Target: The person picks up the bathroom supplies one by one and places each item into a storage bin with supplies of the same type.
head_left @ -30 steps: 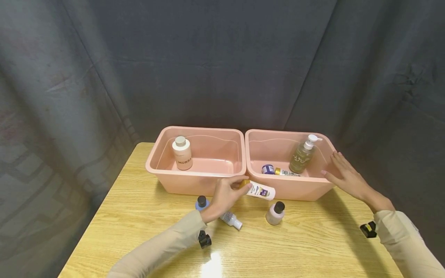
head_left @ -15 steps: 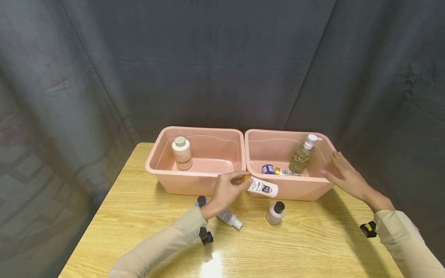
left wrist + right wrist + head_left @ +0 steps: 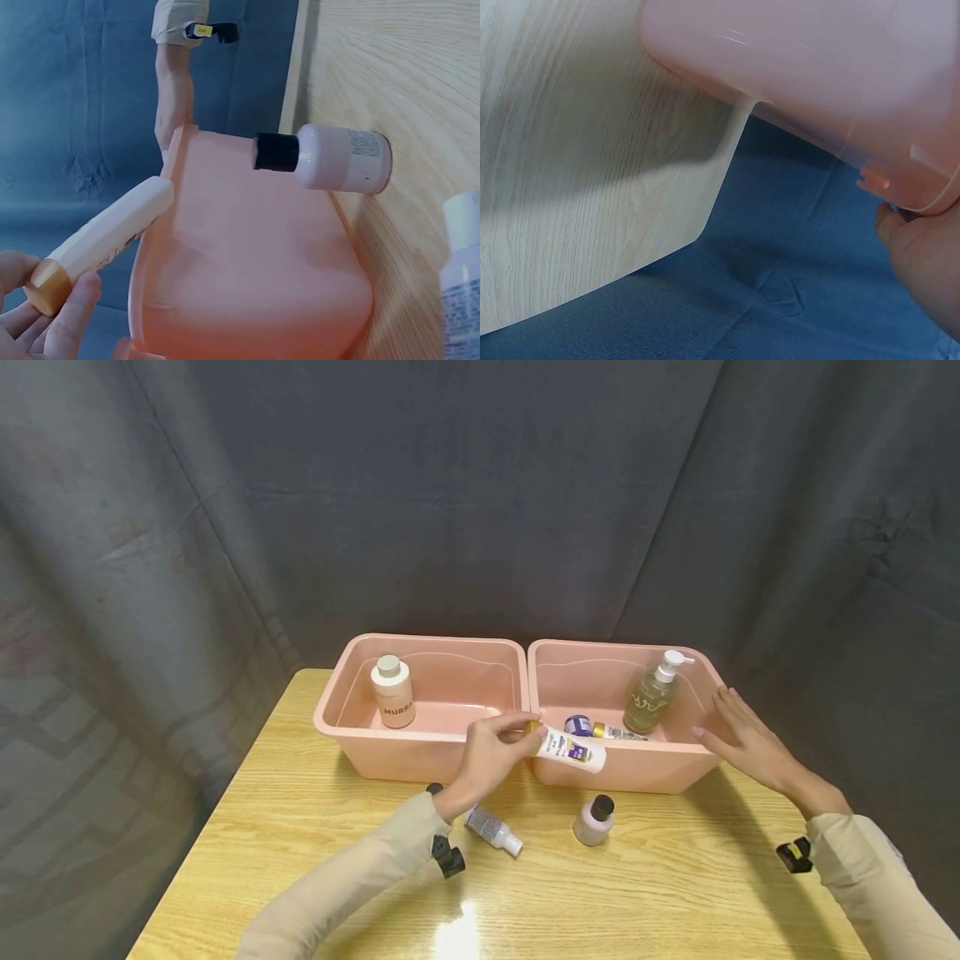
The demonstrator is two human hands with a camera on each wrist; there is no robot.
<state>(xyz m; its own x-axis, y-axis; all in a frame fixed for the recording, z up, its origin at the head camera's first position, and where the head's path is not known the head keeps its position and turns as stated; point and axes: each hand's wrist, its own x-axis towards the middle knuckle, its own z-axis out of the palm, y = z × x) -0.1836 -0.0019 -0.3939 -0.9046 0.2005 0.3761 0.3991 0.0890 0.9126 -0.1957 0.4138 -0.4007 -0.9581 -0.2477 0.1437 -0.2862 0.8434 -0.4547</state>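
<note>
Nearest on surface [image 3: 675, 877]: pale bottle [image 3: 491, 827] on its side, then black-capped bottle [image 3: 592, 824] upright. Pinched by gold cap [image 3: 49, 287] in left grip [image 3: 486, 756]: white tube [image 3: 579, 750], aloft before right pink bin [image 3: 652, 770]. At bin's right rim: right grip [image 3: 752, 746], fingers extended, released. Inside: gold-capped tube [image 3: 618, 732], purple jar [image 3: 578, 725], pump bottle [image 3: 648, 703]. Behind: dark curtain [image 3: 450, 510].

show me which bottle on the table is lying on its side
The white-capped bottle, lying flat near the left sleeve. The pale pink, black-capped bottle stands upright; another black cap shows behind that sleeve, but its bottle is mostly hidden.
</note>
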